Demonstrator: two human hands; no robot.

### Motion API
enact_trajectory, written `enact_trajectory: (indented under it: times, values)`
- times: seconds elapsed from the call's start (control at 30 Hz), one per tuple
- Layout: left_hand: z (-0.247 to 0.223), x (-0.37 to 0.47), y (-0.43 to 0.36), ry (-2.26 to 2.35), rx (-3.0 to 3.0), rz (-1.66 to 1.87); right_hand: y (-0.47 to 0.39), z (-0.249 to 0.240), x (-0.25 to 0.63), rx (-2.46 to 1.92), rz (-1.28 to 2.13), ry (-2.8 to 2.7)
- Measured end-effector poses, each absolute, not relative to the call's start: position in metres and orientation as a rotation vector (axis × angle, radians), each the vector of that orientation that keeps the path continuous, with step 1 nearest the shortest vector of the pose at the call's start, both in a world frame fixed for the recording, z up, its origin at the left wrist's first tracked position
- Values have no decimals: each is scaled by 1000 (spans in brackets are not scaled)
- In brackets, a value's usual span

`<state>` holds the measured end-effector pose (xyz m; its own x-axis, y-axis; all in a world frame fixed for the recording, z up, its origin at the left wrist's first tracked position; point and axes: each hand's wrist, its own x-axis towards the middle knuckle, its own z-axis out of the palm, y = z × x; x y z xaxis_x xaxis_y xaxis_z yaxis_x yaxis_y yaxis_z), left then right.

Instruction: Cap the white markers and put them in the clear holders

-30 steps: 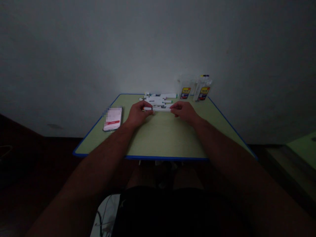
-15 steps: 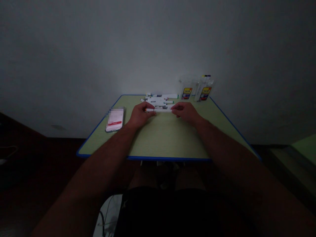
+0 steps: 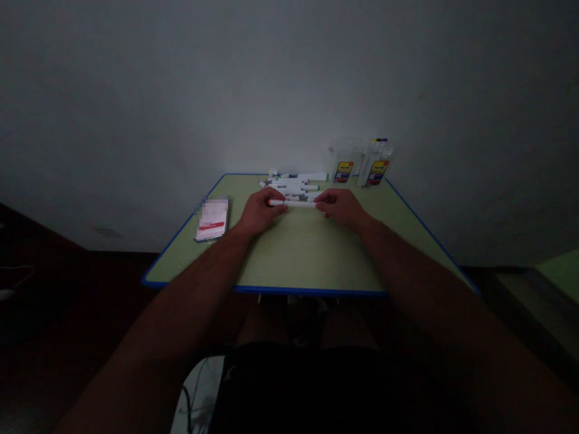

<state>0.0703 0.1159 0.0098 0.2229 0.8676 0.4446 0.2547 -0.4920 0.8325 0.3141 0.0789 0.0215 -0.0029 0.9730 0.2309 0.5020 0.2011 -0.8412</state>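
One marker [image 3: 301, 204]: left hand [image 3: 257, 212] pinches its left end, right hand [image 3: 342, 208] its right; uneven grip could drop it against the far markers [image 3: 287, 189].

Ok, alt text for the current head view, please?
A left hand and right hand hold a white marker between them at a green table. More markers lie behind it; a phone lies left, two clear cases stand back right.

Phone [image 3: 213, 218] flat on blue-edged green table [image 3: 307, 256]
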Motion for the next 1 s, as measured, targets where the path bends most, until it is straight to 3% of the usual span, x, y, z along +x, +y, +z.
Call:
enact_trajectory:
  times: [1.0]
  values:
    - [23, 72, 101, 1012, 1685, 1120, 74, 25, 309, -1423, 716, -1675]
